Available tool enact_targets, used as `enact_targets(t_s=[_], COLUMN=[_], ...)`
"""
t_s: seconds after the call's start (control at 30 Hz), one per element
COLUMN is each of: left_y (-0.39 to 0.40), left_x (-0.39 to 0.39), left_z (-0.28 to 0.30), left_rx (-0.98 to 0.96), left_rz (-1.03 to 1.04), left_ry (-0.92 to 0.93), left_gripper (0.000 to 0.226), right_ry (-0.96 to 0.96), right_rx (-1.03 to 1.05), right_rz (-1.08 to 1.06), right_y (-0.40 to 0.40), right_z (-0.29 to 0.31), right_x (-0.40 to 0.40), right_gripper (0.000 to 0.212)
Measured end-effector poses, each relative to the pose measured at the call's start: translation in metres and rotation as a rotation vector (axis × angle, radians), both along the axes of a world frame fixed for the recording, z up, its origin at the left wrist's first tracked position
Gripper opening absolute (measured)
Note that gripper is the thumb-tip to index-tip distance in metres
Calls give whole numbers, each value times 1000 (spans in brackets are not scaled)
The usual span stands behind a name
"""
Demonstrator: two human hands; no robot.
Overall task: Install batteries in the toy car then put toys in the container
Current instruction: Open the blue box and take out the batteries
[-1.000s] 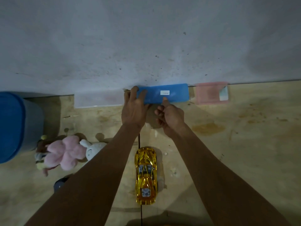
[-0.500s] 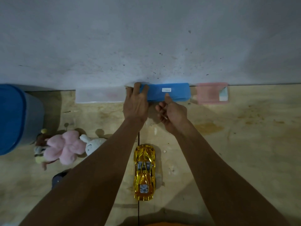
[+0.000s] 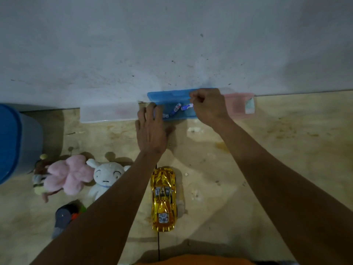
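My left hand [image 3: 150, 129] lies flat with fingers straight, pressing the near left end of the blue box [image 3: 172, 111] at the wall [image 3: 172, 44] in the upper middle of the frame. My right hand [image 3: 208, 106] is curled around the raised blue lid [image 3: 168, 94], holding it up. Inside lie batteries [image 3: 176, 109]. The gold toy car [image 3: 163, 197] sits on the tabletop [image 3: 229, 188] at lower centre, between my forearms. The pink plush [image 3: 66, 175] and white bunny plush [image 3: 107, 176] lie at left, near the blue container [image 3: 15, 142].
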State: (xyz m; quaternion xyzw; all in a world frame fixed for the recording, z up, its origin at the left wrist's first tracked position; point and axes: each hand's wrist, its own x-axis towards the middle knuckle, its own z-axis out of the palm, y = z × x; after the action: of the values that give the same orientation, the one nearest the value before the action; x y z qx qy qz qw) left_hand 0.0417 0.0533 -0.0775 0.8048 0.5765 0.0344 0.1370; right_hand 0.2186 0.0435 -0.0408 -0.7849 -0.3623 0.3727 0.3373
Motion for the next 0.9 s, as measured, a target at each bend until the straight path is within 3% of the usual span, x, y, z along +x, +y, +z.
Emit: enact_targets(t_s=[0.07, 0.3, 0.5, 0.9], left_y=[11, 38, 44, 46], left_x=[2, -8, -9, -10], left_z=[1, 3, 8, 8], left_rx=[-66, -166, -128, -136], left_rz=[-30, -101, -129, -166], left_ry=[23, -15, -46, -22], left_gripper=[76, 76, 63, 66], right_ry=[-179, -401, -587, -729], right_rx=[29, -67, -48, -13], right_rz=[104, 320, 483, 704], right_y=[-6, -12, -6, -13], right_z=[-8, -25, -37, -45], right_x=[1, -24, -52, -41], right_gripper=[25, 53, 52, 37])
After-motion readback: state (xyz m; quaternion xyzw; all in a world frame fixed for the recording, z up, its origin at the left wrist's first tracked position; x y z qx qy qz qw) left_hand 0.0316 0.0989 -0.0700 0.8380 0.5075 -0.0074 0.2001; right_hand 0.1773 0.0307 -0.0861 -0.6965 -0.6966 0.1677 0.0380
